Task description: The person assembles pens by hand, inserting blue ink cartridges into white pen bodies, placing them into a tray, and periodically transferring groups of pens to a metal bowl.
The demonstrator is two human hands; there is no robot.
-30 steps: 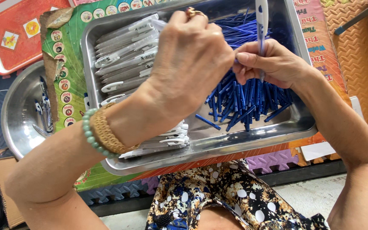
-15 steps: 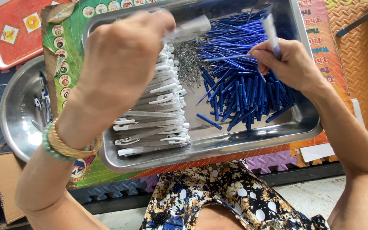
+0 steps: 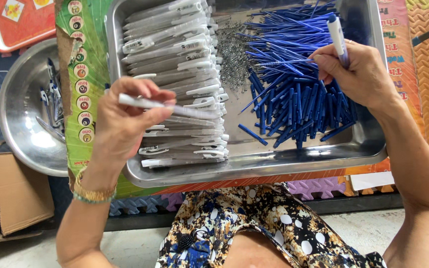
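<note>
A large steel tray (image 3: 254,166) fills most of the view, resting on a surface covered with a green patterned sheet (image 3: 83,59) and foam mats. To its left sits a round steel bowl (image 3: 23,124) with a few finished pens inside, with a cardboard box (image 3: 11,193) below it and a red tray (image 3: 11,22) at the upper left corner.

Inside the steel tray, the left half holds rows of white pen barrels (image 3: 179,64) lying side by side. The right half holds a heap of blue refills (image 3: 294,94). Between the two lies a scatter of small metal springs (image 3: 234,54).

The left hand (image 3: 125,124) hovers over the left edge of the tray, its grip pinching one white barrel (image 3: 175,108) between thumb and fingers. The barrel lies nearly level, its free end pointing right over the rows of barrels. A beaded bracelet (image 3: 93,194) circles the wrist.

The right hand (image 3: 361,77) is over the refill heap, its fingers curled shut around a white pen part with a blue tip (image 3: 337,34), which stands upright out of the top of the grip. The fingertips touch the refills just beneath them.
</note>
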